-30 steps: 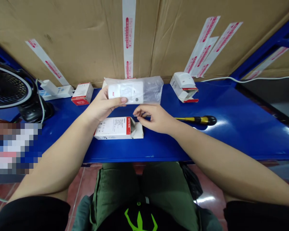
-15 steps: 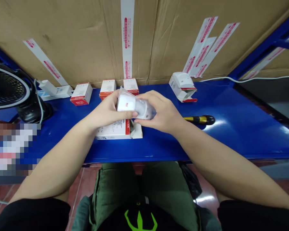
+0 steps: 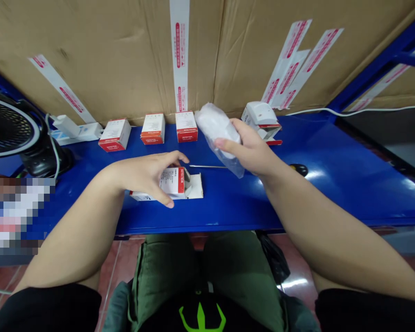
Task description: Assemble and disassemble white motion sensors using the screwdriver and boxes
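Our right hand grips the bagged white device above the screwdriver, partly blocking our view of it. Our left hand, thumb and fingers spread wide, straddles the opened box, possibly touching it. Three small boxes line the far side, left of the device.

You are working over a glossy, smooth blue tabletop that is throwing back bright reflections. Your white device is showing smooth plastic through a crinkled, translucent plastic bag. The open box is looking like smooth printed card, the screwdriver shaft is gleaming like metal, and the backing is showing matt, creased brown cardboard.
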Available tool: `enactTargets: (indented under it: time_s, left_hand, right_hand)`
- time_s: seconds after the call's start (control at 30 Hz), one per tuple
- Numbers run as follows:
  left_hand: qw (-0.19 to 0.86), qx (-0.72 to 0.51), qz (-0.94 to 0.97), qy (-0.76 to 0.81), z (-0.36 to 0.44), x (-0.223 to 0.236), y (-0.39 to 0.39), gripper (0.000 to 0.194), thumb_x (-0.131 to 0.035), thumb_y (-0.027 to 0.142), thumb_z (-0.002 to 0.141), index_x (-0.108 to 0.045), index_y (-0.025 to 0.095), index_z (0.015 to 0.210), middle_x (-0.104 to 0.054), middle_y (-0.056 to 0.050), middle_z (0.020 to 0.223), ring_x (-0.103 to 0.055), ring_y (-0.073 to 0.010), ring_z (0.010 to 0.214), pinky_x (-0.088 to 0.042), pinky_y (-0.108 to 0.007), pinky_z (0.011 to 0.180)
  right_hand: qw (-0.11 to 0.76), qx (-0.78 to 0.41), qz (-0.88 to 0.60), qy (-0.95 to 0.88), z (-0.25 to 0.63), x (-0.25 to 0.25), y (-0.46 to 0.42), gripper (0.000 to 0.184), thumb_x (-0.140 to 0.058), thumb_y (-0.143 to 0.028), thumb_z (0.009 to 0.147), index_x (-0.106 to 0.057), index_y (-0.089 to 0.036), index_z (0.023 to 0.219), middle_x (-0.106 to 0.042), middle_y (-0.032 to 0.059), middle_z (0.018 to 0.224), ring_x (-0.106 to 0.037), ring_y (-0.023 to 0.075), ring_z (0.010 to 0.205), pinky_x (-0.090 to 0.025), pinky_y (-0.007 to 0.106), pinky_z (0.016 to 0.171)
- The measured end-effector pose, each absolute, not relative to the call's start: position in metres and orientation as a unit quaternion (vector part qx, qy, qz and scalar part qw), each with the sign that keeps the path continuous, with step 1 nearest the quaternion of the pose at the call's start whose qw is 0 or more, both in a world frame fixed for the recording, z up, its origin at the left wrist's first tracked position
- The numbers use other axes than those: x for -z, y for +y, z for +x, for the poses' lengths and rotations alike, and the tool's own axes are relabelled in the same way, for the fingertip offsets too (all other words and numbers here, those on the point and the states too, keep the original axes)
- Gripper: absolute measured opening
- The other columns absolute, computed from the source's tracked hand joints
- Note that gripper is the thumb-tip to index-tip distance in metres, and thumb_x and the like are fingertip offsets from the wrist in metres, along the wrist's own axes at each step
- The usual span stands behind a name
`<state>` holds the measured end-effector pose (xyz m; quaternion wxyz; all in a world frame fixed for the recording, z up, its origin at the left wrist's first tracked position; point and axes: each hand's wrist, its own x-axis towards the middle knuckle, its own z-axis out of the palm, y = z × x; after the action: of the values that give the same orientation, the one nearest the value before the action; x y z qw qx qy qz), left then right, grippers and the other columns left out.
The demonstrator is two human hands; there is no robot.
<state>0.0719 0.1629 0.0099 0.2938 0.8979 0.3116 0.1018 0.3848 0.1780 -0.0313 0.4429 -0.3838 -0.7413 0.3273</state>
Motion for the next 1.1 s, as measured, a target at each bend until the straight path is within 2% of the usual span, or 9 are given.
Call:
enactTargets:
  time_s: [0.1,0.2,0.3,0.4,0.5,0.63,0.77,0.83,1.1]
  left_hand:
    - [0.289,-0.086,0.898,0.320,0.076,-0.013,0.160,0.059,-0.093,0.025,0.071,-0.069,0.027,0.125,-0.083,-0.003,0.116,-0.080,-0.0265,0.098,-0.059,-0.032,0.082]
    - [0.277,-0.116,0.901,0.313,0.082,-0.017,0.158,0.049,-0.087,0.023,0.071,-0.065,0.025,0.114,-0.081,-0.001,0.107,-0.075,-0.0230,0.088,-0.055,-0.029,0.075]
    - [0.222,-0.158,0.907,0.320,0.085,-0.019,0.158,0.044,-0.087,0.030,0.072,-0.064,0.024,0.109,-0.078,-0.003,0.107,-0.073,-0.0244,0.092,-0.056,-0.032,0.080]
    - [0.141,-0.192,0.918,0.316,0.085,-0.017,0.160,0.041,-0.085,0.032,0.075,-0.066,0.024,0.111,-0.075,-0.005,0.110,-0.072,-0.0281,0.101,-0.058,-0.036,0.089]
    - [0.071,-0.210,0.929,0.295,0.083,-0.012,0.162,0.046,-0.084,0.032,0.081,-0.070,0.023,0.124,-0.072,-0.010,0.122,-0.070,-0.0300,0.108,-0.060,-0.039,0.095]
    - [0.007,-0.194,0.942,0.274,0.081,-0.003,0.166,0.050,-0.084,0.030,0.087,-0.072,0.020,0.134,-0.068,-0.015,0.132,-0.070,-0.0308,0.112,-0.063,-0.042,0.098]
    - [-0.037,-0.185,0.934,0.302,0.078,0.000,0.168,0.084,-0.087,0.024,0.082,-0.059,0.018,0.161,-0.067,-0.018,0.139,-0.070,-0.0357,0.123,-0.063,-0.047,0.106]
    - [-0.051,-0.176,0.930,0.319,0.077,0.000,0.169,0.095,-0.085,0.020,0.079,-0.053,0.017,0.168,-0.066,-0.019,0.145,-0.069,-0.0383,0.130,-0.063,-0.049,0.109]
    - [-0.051,-0.172,0.942,0.282,0.078,-0.001,0.168,0.089,-0.081,0.019,0.083,-0.054,0.022,0.168,-0.069,-0.017,0.147,-0.069,-0.0387,0.132,-0.061,-0.051,0.111]
  right_hand:
    - [0.433,-0.471,-0.332,-0.693,0.383,0.037,0.180,0.060,-0.085,-0.061,0.088,-0.060,-0.026,0.129,-0.075,0.0093,0.119,-0.076,0.0322,0.108,-0.068,0.047,0.086]
    - [0.403,-0.549,-0.269,-0.681,0.378,0.040,0.175,0.076,-0.093,-0.058,0.079,-0.053,-0.028,0.136,-0.074,0.0096,0.124,-0.077,0.0325,0.110,-0.070,0.049,0.089]
    - [0.377,-0.523,-0.228,-0.730,0.373,0.037,0.167,0.079,-0.098,-0.052,0.075,-0.051,-0.028,0.134,-0.073,0.0071,0.122,-0.074,0.0291,0.109,-0.067,0.044,0.091]
    - [0.339,-0.437,-0.219,-0.804,0.371,0.032,0.162,0.067,-0.096,-0.041,0.076,-0.053,-0.027,0.125,-0.069,0.0035,0.116,-0.070,0.0243,0.104,-0.061,0.036,0.086]
    - [0.320,-0.396,-0.205,-0.836,0.371,0.029,0.160,0.060,-0.092,-0.035,0.078,-0.054,-0.025,0.123,-0.069,0.0020,0.113,-0.067,0.0209,0.098,-0.057,0.032,0.082]
    - [0.285,-0.360,-0.195,-0.867,0.373,0.028,0.160,0.061,-0.085,-0.029,0.080,-0.062,-0.024,0.136,-0.076,0.0047,0.122,-0.072,0.0221,0.100,-0.059,0.034,0.087]
    - [0.272,-0.303,-0.172,-0.897,0.376,0.026,0.163,0.067,-0.077,-0.024,0.081,-0.070,-0.026,0.147,-0.074,0.0090,0.142,-0.073,0.0288,0.125,-0.059,0.042,0.108]
    - [0.287,-0.282,-0.189,-0.896,0.379,0.025,0.164,0.064,-0.077,-0.026,0.082,-0.072,-0.026,0.146,-0.073,0.0104,0.143,-0.072,0.0295,0.128,-0.059,0.044,0.111]
    - [0.333,-0.273,-0.316,-0.845,0.385,0.019,0.166,0.047,-0.079,-0.024,0.077,-0.067,-0.024,0.123,-0.078,0.0062,0.116,-0.071,0.0234,0.093,-0.059,0.038,0.083]
